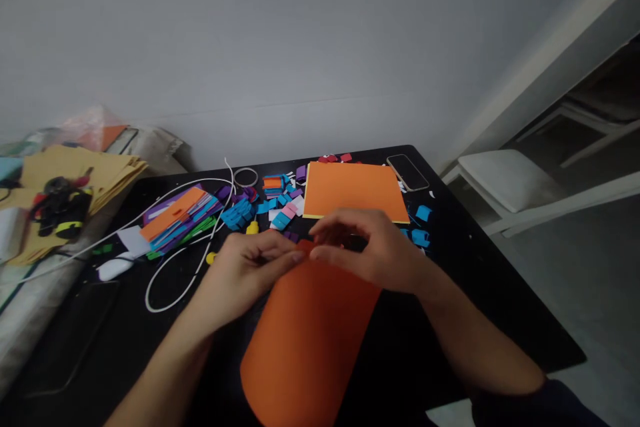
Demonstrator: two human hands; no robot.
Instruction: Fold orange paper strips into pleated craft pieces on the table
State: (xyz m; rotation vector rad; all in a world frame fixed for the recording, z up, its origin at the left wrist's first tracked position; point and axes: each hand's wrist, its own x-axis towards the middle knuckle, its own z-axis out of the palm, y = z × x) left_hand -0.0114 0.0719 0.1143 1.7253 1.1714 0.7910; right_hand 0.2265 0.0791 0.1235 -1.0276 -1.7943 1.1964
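A large orange paper sheet (310,333) lies curved over the near part of the black table (480,280). My left hand (250,267) pinches its far edge with thumb and fingers closed. My right hand (370,247) meets it from the right, its fingers curled over the same far edge. Both hands touch at the sheet's top corner. A flat stack of orange paper (353,190) rests just beyond my hands.
Small folded blue, purple and pink paper pieces (275,203) are scattered behind my hands. A stack of coloured strips (177,217), a white cable (200,260) and a phone (407,172) lie on the table. Brown envelopes (70,173) sit left; a white chair (505,180) stands right.
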